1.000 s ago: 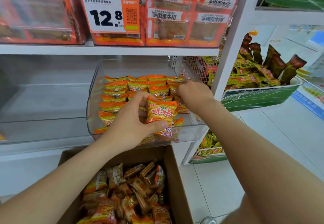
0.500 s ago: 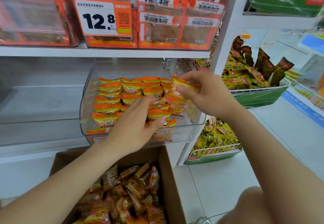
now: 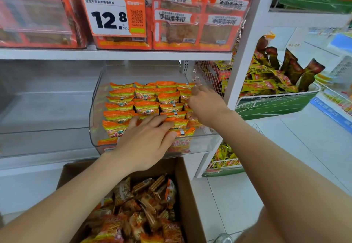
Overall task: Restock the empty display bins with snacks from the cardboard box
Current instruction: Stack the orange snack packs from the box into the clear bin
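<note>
while the left hand lies with straight, spread fingers flat on the front rows of small orange snack packets, the right hand is at the right edge of the same rows, with its fingers bent down toward the packets. the left hand holds nothing; it only presses on the packets. i cannot tell if the right hand pinches one packet or only touches them, because its fingertips are hidden behind the hand itself. these packets stand in neat rows inside a clear plastic display bin with rounded corners, directly under both hands. just below the left wrist, nearer to the person, is an open brown cardboard box, and loose orange and brown snack packets lie in it in a pile. above the hands hangs an orange and white price card that shows 12.8. to the right of the right hand, a white wire basket holds yellow and dark packets. left of the left hand stands a second clear bin.
</note>
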`<state>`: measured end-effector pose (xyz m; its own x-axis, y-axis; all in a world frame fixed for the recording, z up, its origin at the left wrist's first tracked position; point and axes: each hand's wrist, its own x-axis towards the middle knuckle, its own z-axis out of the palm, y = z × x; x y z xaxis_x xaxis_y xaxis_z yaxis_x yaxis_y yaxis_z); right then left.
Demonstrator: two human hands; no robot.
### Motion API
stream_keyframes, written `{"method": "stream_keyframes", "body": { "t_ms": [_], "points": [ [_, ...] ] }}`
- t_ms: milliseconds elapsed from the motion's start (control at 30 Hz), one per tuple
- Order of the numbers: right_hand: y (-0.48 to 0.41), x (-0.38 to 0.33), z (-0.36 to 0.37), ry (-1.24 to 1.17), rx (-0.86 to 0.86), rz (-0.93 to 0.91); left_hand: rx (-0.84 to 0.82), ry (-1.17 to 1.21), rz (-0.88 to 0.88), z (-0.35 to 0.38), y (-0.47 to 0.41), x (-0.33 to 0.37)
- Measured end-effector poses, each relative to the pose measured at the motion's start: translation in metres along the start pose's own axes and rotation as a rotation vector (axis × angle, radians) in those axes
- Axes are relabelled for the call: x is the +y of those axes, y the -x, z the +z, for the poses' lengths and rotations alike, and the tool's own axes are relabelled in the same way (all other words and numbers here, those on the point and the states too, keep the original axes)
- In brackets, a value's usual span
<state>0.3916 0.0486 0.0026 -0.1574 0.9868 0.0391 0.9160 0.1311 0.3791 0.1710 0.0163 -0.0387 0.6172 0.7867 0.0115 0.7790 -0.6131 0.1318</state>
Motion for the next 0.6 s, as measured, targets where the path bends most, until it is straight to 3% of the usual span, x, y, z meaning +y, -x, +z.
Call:
{"method": "stream_keyframes", "body": {
  "t_ms": [133, 233, 367, 433, 533, 600],
  "points": [
    [-0.002, 0.002, 0.003, -0.172, -0.036, 0.070, 0.036, 0.084, 0.008, -0.001, 0.000, -0.002],
    [0.005, 0.007, 0.003, -0.294, -0.022, 0.094, 0.173, 0.231, 0.043, -0.004, 0.007, -0.004],
    [0.041, -0.003, -0.016, -0.569, 0.319, 0.110, 0.556, 0.332, 0.086, -0.011, 0.039, -0.001],
    [0.072, -0.035, -0.037, -0.829, 0.412, 0.069, 0.634, 0.363, 0.079, -0.015, 0.064, 0.001],
    [0.109, -0.094, -0.054, -1.079, 0.254, -0.049, 0.466, 0.363, -0.048, -0.005, 0.097, -0.009],
    [0.122, -0.129, -0.048, -1.084, 0.117, -0.148, 0.122, 0.202, -0.194, 0.013, 0.111, -0.027]
  ]
}}
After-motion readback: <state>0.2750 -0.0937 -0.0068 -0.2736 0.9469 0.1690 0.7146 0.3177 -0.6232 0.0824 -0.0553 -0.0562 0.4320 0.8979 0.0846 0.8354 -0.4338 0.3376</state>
